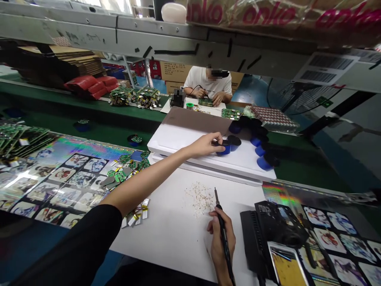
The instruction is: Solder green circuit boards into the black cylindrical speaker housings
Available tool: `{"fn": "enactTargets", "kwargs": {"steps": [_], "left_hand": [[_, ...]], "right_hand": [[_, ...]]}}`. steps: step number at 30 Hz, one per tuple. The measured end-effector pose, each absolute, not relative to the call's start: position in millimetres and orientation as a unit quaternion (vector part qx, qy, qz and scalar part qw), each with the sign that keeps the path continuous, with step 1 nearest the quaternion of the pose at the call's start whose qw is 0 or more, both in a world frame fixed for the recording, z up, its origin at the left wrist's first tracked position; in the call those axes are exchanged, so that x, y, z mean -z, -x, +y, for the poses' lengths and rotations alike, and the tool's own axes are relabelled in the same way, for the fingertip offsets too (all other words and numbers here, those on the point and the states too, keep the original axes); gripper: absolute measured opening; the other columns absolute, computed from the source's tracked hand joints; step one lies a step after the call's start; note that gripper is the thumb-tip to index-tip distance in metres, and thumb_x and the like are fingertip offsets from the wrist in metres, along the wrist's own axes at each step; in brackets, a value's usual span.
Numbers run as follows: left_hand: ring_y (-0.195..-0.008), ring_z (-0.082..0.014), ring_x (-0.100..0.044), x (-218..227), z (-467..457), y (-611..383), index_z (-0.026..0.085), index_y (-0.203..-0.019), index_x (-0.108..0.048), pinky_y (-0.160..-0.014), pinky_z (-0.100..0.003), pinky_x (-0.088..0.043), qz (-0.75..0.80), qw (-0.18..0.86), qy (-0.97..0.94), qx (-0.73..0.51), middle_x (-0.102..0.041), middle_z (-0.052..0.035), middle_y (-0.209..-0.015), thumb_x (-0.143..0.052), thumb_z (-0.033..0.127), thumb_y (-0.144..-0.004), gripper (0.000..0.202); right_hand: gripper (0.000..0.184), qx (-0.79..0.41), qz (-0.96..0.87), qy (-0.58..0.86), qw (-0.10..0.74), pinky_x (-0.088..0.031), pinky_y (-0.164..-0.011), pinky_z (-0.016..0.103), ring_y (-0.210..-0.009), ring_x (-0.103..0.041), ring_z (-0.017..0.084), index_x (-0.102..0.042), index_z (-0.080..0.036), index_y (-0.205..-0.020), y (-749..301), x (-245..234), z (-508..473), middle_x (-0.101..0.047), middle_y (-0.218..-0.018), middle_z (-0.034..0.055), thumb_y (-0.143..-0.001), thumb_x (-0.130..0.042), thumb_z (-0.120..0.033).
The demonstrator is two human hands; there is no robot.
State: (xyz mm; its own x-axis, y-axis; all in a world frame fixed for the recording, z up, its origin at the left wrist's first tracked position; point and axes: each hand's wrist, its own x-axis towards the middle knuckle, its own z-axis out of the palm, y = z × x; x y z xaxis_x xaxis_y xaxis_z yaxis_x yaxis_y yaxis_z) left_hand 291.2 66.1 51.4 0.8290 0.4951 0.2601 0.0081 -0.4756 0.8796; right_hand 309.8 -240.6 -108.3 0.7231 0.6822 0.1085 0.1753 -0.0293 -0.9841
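My left hand (205,145) reaches over the white box (175,139), its fingers closed at the black rim of a small blue cup (224,150). A second blue and black cup (234,144) stands right beside that one. Several more such cups (263,163) form a row along the box's right side. In my right hand (222,234) is a soldering iron (222,228), held like a pen with its metal tip pointing away from me. Beyond the tip, light crumbs (201,197) lie scattered on the white sheet (169,226).
Green circuit boards (120,174) and small silver battery packs (139,214) lie to the left. A black soldering station (276,224) and a yellow sponge tray (287,266) stand at right. A shelf beam (178,43) crosses overhead. A co-worker (211,85) sits across the green conveyor (116,123).
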Motion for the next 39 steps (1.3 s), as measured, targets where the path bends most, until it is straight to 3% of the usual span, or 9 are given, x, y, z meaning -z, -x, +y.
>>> {"fn": "enactTargets", "kwargs": {"steps": [4,7,12,16,20,25,31,35,39], "left_hand": [[-0.072,-0.0155,-0.052,-53.1,61.7,-296.2,0.022,-0.082,-0.047,-0.073,-0.030,-0.038,0.185,0.419,-0.851,-0.256,-0.061,0.0012,-0.083,-0.076,0.040,-0.085,0.034],[-0.070,-0.0168,-0.048,-51.4,58.9,-309.2,0.023,-0.076,-0.041,-0.070,-0.031,-0.034,0.189,0.361,-0.875,-0.262,-0.054,0.0032,-0.072,-0.075,0.033,-0.082,0.036],[-0.073,-0.0177,-0.049,-57.8,51.1,-308.5,0.023,-0.073,-0.040,-0.080,-0.033,-0.036,0.153,0.316,-0.898,-0.265,-0.054,0.0037,-0.073,-0.074,0.028,-0.081,0.035],[-0.088,-0.0212,-0.053,-75.6,31.5,-259.5,0.022,-0.082,-0.045,-0.084,-0.032,-0.039,0.144,0.286,-0.907,-0.275,-0.060,-0.0005,-0.089,-0.078,0.032,-0.084,0.034],[-0.098,-0.0224,-0.059,-73.2,-1.1,-188.0,0.022,-0.102,-0.053,-0.086,-0.032,-0.043,0.115,0.366,-0.906,-0.179,-0.068,-0.0051,-0.111,-0.084,0.041,-0.086,0.040],[-0.106,-0.0258,-0.061,-9.8,-52.3,-135.1,0.021,-0.103,-0.058,-0.089,-0.033,-0.046,0.135,0.374,-0.915,-0.072,-0.071,-0.0069,-0.113,-0.092,0.034,-0.082,0.042],[-0.138,-0.0307,-0.056,44.0,-93.5,-105.6,0.021,-0.106,-0.062,-0.112,-0.040,-0.047,0.207,0.402,-0.878,-0.155,-0.059,-0.0149,-0.150,-0.082,0.028,-0.091,0.025],[-0.120,-0.0246,-0.069,35.4,-65.4,-70.3,0.021,-0.102,-0.067,-0.103,-0.037,-0.052,0.303,0.417,-0.822,-0.243,-0.073,-0.0104,-0.125,-0.066,0.032,-0.103,0.011],[-0.100,-0.0256,-0.069,34.3,2.0,-35.9,0.019,-0.108,-0.075,-0.093,-0.039,-0.054,0.476,0.233,-0.805,-0.269,-0.074,-0.0090,-0.105,-0.054,0.034,-0.105,0.026]], "right_hand": [[0.038,-0.203,-0.306,0.684,0.630,-0.057,-0.058,0.032,-0.061,-0.065,0.015,-0.073,-0.024,-0.125,-310.2,109.8,-240.6,-0.077,-0.103,0.0062,-0.099,-0.067,-0.051],[0.038,-0.203,-0.306,0.685,0.630,-0.056,-0.059,0.031,-0.061,-0.064,0.014,-0.072,-0.024,-0.126,-310.3,112.2,-240.4,-0.076,-0.103,0.0057,-0.100,-0.066,-0.050],[0.037,-0.192,-0.301,0.673,0.647,-0.055,-0.057,0.029,-0.061,-0.064,0.012,-0.070,-0.022,-0.127,-309.3,114.2,-240.1,-0.076,-0.103,0.0060,-0.101,-0.065,-0.048],[0.035,-0.202,-0.296,0.669,0.651,-0.055,-0.054,0.029,-0.056,-0.064,0.012,-0.070,-0.021,-0.123,-307.7,110.7,-242.0,-0.080,-0.104,0.0082,-0.103,-0.063,-0.049],[0.033,-0.212,-0.312,0.658,0.651,-0.055,-0.052,0.027,-0.052,-0.065,0.012,-0.069,-0.021,-0.120,-306.2,105.0,-243.5,-0.082,-0.093,0.0064,-0.106,-0.058,-0.048],[0.026,-0.198,-0.350,0.663,0.631,-0.056,-0.053,0.025,-0.054,-0.065,0.012,-0.071,-0.021,-0.112,-307.0,101.0,-242.6,-0.081,-0.089,0.0048,-0.104,-0.062,-0.044],[0.020,-0.181,-0.395,0.679,0.592,-0.058,-0.059,0.027,-0.056,-0.066,0.012,-0.072,-0.021,-0.110,-305.6,96.0,-243.3,-0.081,-0.090,0.0038,-0.103,-0.064,-0.038],[0.018,-0.166,-0.388,0.686,0.593,-0.054,-0.051,0.024,-0.056,-0.066,0.012,-0.072,-0.021,-0.109,-301.8,90.6,-243.6,-0.081,-0.090,0.0044,-0.101,-0.068,-0.036],[0.016,-0.162,-0.407,0.673,0.596,-0.054,-0.050,0.024,-0.055,-0.067,0.013,-0.072,-0.021,-0.109,-302.6,90.0,-243.4,-0.082,-0.089,0.0043,-0.100,-0.068,-0.034]]}}
